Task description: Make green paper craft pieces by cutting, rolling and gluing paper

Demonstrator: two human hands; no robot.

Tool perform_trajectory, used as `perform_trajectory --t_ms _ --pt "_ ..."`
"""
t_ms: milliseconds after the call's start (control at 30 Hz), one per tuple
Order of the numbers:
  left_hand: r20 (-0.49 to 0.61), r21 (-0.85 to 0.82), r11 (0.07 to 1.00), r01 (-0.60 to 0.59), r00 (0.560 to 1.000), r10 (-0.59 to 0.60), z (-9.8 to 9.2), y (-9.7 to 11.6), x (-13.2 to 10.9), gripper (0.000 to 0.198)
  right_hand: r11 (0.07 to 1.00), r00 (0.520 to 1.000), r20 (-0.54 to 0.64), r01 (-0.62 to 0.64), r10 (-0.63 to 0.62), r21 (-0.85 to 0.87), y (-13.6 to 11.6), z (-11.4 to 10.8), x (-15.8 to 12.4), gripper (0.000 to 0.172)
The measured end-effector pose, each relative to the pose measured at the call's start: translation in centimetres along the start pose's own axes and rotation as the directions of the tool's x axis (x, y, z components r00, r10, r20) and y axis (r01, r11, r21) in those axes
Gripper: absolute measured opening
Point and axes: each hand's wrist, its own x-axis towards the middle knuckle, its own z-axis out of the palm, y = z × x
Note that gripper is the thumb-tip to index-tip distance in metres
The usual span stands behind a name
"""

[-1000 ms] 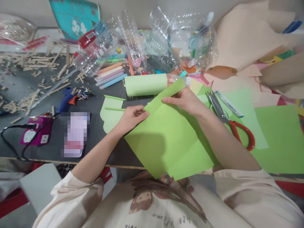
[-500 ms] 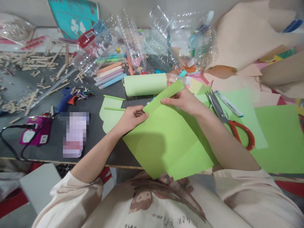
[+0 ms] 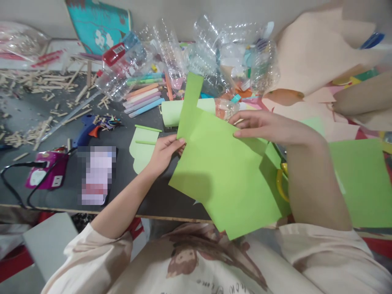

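My left hand (image 3: 167,153) pinches a bright green sheet of paper (image 3: 226,167) at its left edge, thumb on top. From that pinch a narrow green paper strip (image 3: 190,98) points up and away, lying across a pale green paper-wrapped bottle (image 3: 171,112); whether strip and sheet are joined I cannot tell. At the sheet's upper right edge is my right hand (image 3: 260,124), its fingers and thumb apart, the thumb over the paper. A yellow handle loop (image 3: 280,185) shows beside my right forearm, which hides much around it. Pale green cut paper (image 3: 143,149) with thin green strips lies left.
A blue glue gun (image 3: 84,130), a phone (image 3: 96,175) and a purple box (image 3: 45,169) with a black cable are at left. Small wooden sticks (image 3: 43,81), coloured markers (image 3: 143,98) and clear plastic bottles (image 3: 203,49) fill the back. Green paper (image 3: 361,183) and beige paper (image 3: 312,49) are at right.
My right hand has let go of the strip and moved right. The strip has swung to point away from me, and the sheet has turned. The red-handled scissors are out of sight.
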Motion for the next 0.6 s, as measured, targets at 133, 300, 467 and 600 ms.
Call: perform_trajectory --t_ms 133,300,467,600 --pt "0.097 -0.077 0.997 0.026 0.995 -0.019 0.1 -0.5 -0.1 0.042 0.992 1.0 -0.003 -0.008 0.008 -0.128 -1.7 -0.8 -1.2 0.019" --pt "0.084 -0.102 0.988 -0.114 0.989 0.123 -0.2 -0.7 0.2 0.047 0.949 0.998 0.045 -0.027 0.043 -0.314 -2.6 -1.2 -1.6 0.029" --pt "0.075 -0.033 0.985 -0.169 0.982 0.171 -0.5 -0.8 0.3 0.056 0.939 0.988 0.122 -0.048 0.095 -0.341 -1.1 -1.5 -1.0 0.047" --pt "0.069 -0.012 0.993 -0.116 0.991 0.117 -0.6 -1.3 0.3 0.063 0.929 0.982 0.14 -0.068 0.127 -0.364 -0.2 -1.4 -0.5 0.05"
